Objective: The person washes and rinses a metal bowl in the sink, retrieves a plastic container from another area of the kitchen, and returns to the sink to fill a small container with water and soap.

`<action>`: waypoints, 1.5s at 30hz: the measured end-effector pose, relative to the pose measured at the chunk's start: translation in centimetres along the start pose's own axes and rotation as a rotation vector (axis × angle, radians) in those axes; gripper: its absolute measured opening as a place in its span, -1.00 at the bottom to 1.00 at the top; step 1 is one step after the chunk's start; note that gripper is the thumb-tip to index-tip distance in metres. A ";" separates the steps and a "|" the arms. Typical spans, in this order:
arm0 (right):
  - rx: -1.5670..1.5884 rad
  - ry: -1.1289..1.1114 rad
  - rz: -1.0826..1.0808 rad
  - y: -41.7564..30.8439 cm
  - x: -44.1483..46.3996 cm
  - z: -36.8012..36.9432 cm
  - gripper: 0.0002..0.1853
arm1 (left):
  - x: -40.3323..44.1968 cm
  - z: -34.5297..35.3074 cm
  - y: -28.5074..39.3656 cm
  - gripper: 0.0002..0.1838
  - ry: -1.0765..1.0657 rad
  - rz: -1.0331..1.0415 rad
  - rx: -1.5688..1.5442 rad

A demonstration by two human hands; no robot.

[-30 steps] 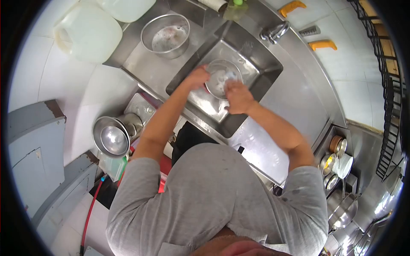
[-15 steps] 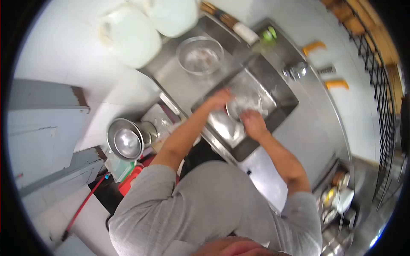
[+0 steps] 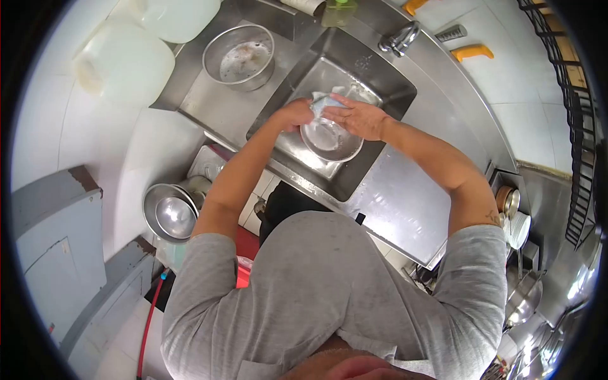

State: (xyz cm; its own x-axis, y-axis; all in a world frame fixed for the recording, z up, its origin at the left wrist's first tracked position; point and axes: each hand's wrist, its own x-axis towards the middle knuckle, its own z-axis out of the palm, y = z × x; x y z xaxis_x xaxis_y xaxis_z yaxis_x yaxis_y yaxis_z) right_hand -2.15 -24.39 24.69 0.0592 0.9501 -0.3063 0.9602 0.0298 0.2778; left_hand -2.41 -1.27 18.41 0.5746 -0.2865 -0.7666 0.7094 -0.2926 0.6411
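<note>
A round metal bowl [image 3: 330,144] is held tilted in the steel sink [image 3: 364,177]. At its upper rim a pale, wet-looking cloth [image 3: 321,104] is bunched between my two hands. My left hand [image 3: 296,114] is closed at the cloth's left edge, close to the bowl's rim; its fingertips are partly hidden. My right hand [image 3: 360,119] lies over the bowl's right side, fingers stretched out and touching the cloth.
A metal pot [image 3: 239,58] with sudsy liquid stands on the left drainboard. Behind the sink are a faucet [image 3: 400,39] and a green bottle [image 3: 339,12]. Large white jugs [image 3: 126,66] stand at upper left, stacked bowls [image 3: 170,214] at lower left.
The view has shifted, and the sink appears further up and left. My right hand's fingers have straightened over the cloth. The hands remain at the bowl, which shows more clearly.
</note>
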 end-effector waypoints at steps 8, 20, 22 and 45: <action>1.255 -0.287 0.577 -5.8 3.7 -1.4 0.01 | 0.7 -0.9 -0.6 -0.20 0.071 0.304 0.073; 1.100 0.138 0.638 -5.8 4.1 -0.4 -0.14 | 2.6 -1.8 -4.0 -0.48 -0.018 0.190 -0.407; 0.909 -0.011 0.695 -5.6 3.8 0.2 -0.25 | 1.9 -1.0 -3.3 -0.46 0.024 0.165 -0.360; 0.938 0.292 0.921 -7.7 6.2 -1.4 -0.78 | 2.2 0.1 -1.6 -0.60 -0.025 0.134 -0.602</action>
State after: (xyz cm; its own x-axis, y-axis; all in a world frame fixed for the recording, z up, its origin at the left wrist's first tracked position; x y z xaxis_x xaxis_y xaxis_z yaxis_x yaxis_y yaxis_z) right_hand -9.51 -18.28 21.92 0.8320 0.5436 -0.1107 0.4330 -0.7612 -0.4828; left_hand -2.34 -1.54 15.72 0.6701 -0.3083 -0.6752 0.7418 0.3112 0.5941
